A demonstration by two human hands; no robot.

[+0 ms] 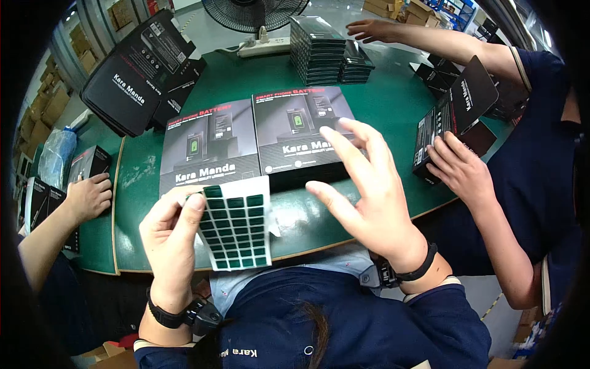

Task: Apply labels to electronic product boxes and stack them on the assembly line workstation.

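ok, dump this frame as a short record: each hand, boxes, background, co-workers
left hand: pinches white sheet with rows of dark green rectangles
right hand: open, fingers spread, holds nothing; contact with right box unclear
boxes: left box and right box, dark, side by side on green table
background: stack of dark packages, white power strip, fan
co-workers: left person's hand on dark package; right person's near hand against black box

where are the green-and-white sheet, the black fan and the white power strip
Green-and-white sheet (238, 226): head view, middle of its grid.
Black fan (255, 13): head view, its grille.
White power strip (275, 47): head view, its upper face.
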